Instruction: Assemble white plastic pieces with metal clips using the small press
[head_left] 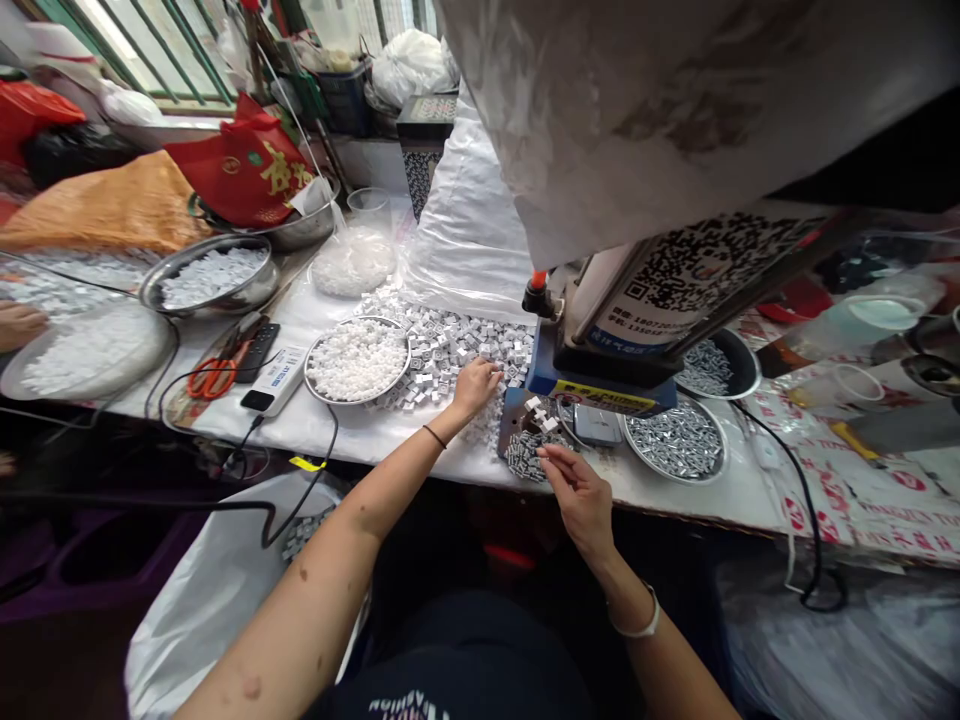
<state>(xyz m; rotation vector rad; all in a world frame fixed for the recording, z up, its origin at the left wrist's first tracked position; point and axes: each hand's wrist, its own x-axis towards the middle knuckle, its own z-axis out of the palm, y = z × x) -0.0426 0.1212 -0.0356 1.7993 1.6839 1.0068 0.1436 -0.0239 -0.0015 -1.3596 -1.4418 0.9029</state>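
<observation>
On the white-topped table [637, 490]: lots of small parts lie in heaps and dishes, with the two hands close in among them.
Left hand [474, 388]: low over the right side of the white block pile [442, 350], fingers bent and tips near each other – I cannot tell if they pinch a block.
Right hand [581, 495]: thumb and finger tips come close together over the little grey heap [527, 455]; what is between them, if anything, is too small to tell.
White pieces [541, 414]: a few lie in front of the blue machine [600, 390], just behind the grey heap.
Dishes: a round bowl [337, 401] of white bits is left of the left hand, and a round dish [679, 481] of shiny grey bits is to the right of the machine.
Small parts: they look easy to drop, so I would take just one, by its sides, with a soft pinch.
Heaps: white and grey sit very near each other – best to lift pieces up, not drag them, so they don't mix.
Blue machine: good to keep fingers out from under it while sorting pieces.
</observation>
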